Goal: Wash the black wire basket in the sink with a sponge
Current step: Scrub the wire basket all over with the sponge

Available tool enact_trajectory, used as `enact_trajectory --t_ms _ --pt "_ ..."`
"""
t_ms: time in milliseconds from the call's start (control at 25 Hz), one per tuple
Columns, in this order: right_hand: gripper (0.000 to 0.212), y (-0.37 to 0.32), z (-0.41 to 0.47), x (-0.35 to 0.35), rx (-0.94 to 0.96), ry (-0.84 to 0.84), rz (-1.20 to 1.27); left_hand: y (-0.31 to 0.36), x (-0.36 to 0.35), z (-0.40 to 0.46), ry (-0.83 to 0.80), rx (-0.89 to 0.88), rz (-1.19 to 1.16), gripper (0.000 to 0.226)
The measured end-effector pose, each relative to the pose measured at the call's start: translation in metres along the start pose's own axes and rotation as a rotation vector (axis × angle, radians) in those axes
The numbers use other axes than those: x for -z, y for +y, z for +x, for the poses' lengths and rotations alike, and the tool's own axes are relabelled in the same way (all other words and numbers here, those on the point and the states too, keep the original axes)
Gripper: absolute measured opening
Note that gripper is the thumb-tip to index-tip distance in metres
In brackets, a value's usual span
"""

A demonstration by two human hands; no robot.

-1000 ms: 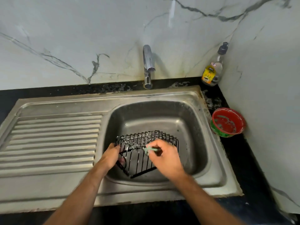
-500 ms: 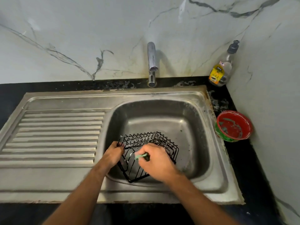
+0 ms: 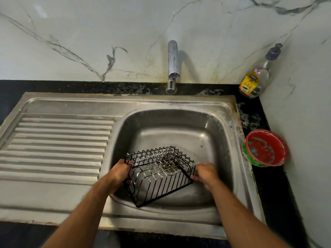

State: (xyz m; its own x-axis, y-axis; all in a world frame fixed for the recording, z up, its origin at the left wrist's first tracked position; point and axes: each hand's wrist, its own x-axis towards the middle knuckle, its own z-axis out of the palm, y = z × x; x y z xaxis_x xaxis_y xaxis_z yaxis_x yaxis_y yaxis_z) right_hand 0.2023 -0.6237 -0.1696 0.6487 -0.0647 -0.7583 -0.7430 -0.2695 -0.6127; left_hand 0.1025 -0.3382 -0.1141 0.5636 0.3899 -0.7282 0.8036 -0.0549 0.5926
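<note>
The black wire basket [image 3: 159, 178] sits tilted in the front of the steel sink [image 3: 179, 120], with white suds on its wires. My left hand [image 3: 119, 174] grips the basket's left end. At the basket's right end, the fingers of my right hand [image 3: 206, 173] are curled around a green sponge [image 3: 196, 166] and press it against the wires. Only a sliver of the sponge shows.
A steel tap [image 3: 172, 63] stands behind the sink, with no water running. The ribbed drainboard [image 3: 53, 145] lies to the left. A soap bottle [image 3: 254, 77] stands in the back right corner, and a red bowl [image 3: 266, 148] sits on the black counter by the right wall.
My right hand moved with the sponge from the top middle of the basket to its right end. The basket turned so that its open side faces me more.
</note>
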Motion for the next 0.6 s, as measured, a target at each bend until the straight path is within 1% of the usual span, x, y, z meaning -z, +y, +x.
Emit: enact_trajectory --t_ms 80,160,280,360,440,480,600 --pt "0.016 -0.003 -0.009 0.004 -0.074 -0.081 0.210 -0.003 0.003 0.002 0.005 0.004 -0.098 0.034" --pt "0.018 -0.012 -0.016 0.013 -0.079 -0.163 0.373 -0.007 0.007 0.004 -0.058 -0.042 -0.219 0.039" --pt "0.023 -0.030 -0.026 0.021 0.040 -0.211 0.484 -0.004 0.011 -0.002 -0.093 -0.131 -0.402 0.052" --pt "0.022 -0.045 -0.041 0.019 0.120 -0.240 0.566 -0.003 0.012 -0.007 -0.093 -0.156 -0.514 0.049" --pt "0.018 -0.058 -0.056 0.016 0.179 -0.262 0.645 -0.007 0.014 -0.011 -0.080 -0.187 -0.582 0.037" --pt "0.019 -0.063 -0.063 0.016 0.203 -0.257 0.671 -0.009 0.015 -0.012 -0.086 -0.205 -0.591 0.036" --pt "0.020 -0.069 -0.076 0.020 0.245 -0.202 0.756 0.000 0.017 -0.017 -0.082 -0.278 -0.623 0.048"
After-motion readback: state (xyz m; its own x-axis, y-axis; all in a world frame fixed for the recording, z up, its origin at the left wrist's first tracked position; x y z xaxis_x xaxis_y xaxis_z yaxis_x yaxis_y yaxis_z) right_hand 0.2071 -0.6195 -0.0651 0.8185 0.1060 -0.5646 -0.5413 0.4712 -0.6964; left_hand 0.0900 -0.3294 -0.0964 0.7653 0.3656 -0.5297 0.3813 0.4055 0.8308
